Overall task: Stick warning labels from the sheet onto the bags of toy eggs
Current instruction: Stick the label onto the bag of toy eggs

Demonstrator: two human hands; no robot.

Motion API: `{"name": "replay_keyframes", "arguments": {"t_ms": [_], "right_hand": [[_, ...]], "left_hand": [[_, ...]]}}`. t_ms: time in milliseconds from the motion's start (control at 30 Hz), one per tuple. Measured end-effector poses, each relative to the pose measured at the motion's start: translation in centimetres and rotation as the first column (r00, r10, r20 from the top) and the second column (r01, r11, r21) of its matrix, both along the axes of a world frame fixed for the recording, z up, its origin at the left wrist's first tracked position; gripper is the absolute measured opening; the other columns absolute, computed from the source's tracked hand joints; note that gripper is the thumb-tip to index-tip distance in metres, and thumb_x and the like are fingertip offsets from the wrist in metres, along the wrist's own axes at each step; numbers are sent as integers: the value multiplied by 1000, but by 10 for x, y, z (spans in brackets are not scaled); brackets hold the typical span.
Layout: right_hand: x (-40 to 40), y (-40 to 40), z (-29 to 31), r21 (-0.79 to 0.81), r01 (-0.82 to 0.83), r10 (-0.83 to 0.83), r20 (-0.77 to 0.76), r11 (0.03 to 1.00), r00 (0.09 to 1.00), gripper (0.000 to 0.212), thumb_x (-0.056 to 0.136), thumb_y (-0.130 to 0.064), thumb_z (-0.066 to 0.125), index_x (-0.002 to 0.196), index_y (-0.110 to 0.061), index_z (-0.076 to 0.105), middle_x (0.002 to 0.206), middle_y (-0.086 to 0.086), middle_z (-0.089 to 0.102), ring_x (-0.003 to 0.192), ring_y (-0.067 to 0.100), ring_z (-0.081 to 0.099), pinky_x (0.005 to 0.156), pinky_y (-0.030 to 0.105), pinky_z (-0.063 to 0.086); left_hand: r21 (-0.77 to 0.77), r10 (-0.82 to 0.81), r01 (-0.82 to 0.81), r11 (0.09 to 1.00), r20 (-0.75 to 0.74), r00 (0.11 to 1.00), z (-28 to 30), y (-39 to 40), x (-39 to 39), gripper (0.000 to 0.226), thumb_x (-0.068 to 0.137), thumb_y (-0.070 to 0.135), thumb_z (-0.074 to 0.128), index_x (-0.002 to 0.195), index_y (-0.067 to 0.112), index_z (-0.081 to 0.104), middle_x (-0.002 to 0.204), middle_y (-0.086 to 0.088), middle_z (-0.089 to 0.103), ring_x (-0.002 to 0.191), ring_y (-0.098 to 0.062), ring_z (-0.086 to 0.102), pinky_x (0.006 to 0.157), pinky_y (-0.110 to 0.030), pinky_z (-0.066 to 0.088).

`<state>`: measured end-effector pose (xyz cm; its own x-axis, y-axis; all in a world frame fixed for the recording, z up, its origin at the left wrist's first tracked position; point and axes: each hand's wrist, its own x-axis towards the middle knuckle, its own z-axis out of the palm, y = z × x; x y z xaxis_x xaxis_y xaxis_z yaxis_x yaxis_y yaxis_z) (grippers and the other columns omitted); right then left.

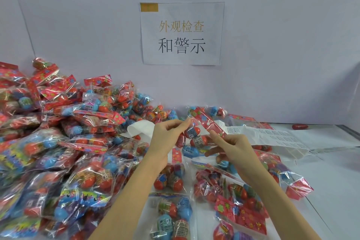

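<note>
Red flower-patterned bag headers [209, 122], red and blue toy eggs [191, 132], white label sheet [272, 135], lilac wall [272, 45]

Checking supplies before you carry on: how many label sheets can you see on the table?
2: a printed label sheet lying right of the hands over the bags, and a curled white sheet left of the left hand. More may be hidden under the pile.

A white flat table [331, 191] carries clear plastic bags of red and blue toy eggs [58, 142], heaped left of the hands and scattered beneath them; a white printed label sheet [276, 136] lies right of them.
</note>
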<state>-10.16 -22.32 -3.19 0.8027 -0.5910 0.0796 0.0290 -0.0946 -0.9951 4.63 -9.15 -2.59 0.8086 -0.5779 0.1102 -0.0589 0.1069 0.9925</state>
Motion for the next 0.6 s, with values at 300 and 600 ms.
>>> {"name": "replay_keyframes", "arguments": {"t_ms": [300, 600], "right_hand": [[-6, -1, 5, 331, -181, 177, 41, 926, 983, 85, 97, -75, 39, 106, -1, 80, 108, 25, 77, 94, 37, 78, 62, 32, 63], [-8, -9, 6, 420, -234, 165, 195, 877, 967, 41, 91, -23, 75, 123, 3, 72, 125, 24, 73, 112, 40, 74, 86, 38, 63]], "left_hand": [[-146, 125, -72, 987, 396, 910, -1, 0, -4, 14, 83, 34, 84, 95, 27, 84, 97, 12, 74, 96, -7, 69, 87, -27, 55], [-180, -14, 69, 981, 288, 958, 2, -1, -10, 17, 95, 37, 75, 110, 32, 80, 122, 12, 70, 115, -4, 65, 94, -16, 51]]}}
